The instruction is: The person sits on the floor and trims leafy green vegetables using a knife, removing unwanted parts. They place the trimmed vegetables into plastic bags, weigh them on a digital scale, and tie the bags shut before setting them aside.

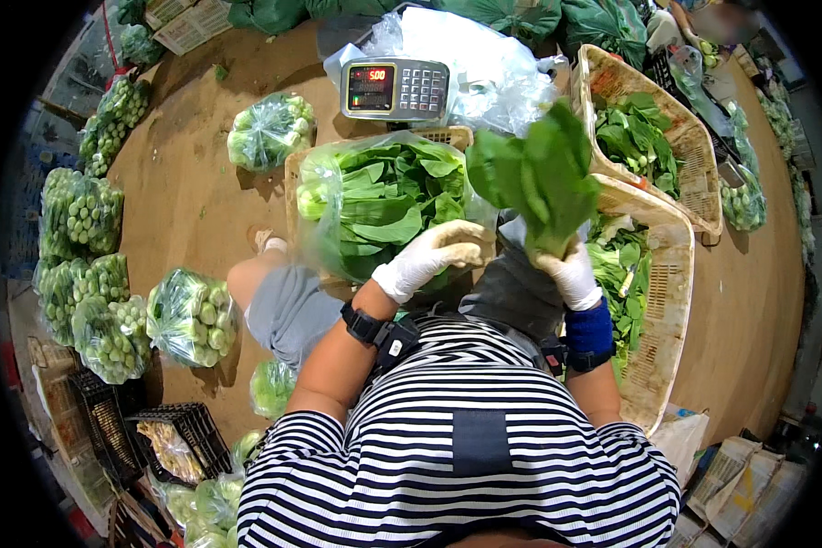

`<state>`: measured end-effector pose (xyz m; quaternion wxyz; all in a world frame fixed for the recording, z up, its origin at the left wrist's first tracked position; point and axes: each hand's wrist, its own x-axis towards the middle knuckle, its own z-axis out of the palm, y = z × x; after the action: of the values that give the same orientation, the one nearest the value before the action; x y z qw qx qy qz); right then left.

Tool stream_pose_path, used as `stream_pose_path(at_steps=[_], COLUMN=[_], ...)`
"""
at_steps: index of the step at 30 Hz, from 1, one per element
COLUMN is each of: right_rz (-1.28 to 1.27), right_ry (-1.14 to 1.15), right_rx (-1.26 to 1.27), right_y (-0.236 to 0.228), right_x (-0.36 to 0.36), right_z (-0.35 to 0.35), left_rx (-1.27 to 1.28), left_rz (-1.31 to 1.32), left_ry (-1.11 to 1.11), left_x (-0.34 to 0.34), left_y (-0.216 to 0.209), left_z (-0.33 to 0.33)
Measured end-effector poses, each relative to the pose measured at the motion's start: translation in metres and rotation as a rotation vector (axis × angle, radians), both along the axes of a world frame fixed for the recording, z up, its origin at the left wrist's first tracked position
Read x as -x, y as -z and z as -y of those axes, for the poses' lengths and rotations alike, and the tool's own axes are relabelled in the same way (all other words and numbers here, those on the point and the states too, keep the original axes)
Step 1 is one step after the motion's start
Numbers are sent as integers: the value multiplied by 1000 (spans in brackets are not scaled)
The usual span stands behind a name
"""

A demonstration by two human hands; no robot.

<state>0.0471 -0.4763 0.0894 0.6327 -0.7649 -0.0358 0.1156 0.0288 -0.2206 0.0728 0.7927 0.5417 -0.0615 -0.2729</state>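
My right hand, in a white glove, grips a head of leafy green bok choy by its stem end, leaves pointing up and away. In front of me a clear plastic bag full of bok choy lies in a tan plastic crate. My left hand, also gloved in white, is at the bag's near right edge. Its fingers are slightly bent and apart, and nothing shows between them. Whether they touch the bag's film I cannot tell.
Behind the crate stands a digital scale beside a heap of clear plastic bags. Two tan crates at my right, a near one and a far one, hold loose greens. Several filled vegetable bags lie on the left near a black crate.
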Motion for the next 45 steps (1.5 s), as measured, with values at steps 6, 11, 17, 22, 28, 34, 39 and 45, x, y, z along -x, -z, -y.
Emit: stream_pose_path(at_steps=[6,11,17,22,28,34,39,45], right_rz=[-83,12,114,365,408,366,-66,-94], right_ry=[-52,-72,-63,-36,-6,-60,98,161], right_rx=[-204,-96,43,341,543,696,-32,-651], right_y=[-2,-7,1,-19,-31,-39,-7,-25], right_x=[15,26,32,36,39,46,47,44], right_z=[-25,-25,-14,-21,-19,2,59,73], left_rx=[0,35,-162,-415,-772,-1078,-753,-898], left_rz=[138,313,411,401,732,1076,670,656], left_ry=[-454,-710,-723,-610,-583,-786,-750,456], left_x=[3,8,2,2,-1,-15,-14,27], left_y=[-36,-72,-79,-77,-73,-67,-70,-35], left_z=[-24,-23,-20,-18,-17,-17,-35,-3])
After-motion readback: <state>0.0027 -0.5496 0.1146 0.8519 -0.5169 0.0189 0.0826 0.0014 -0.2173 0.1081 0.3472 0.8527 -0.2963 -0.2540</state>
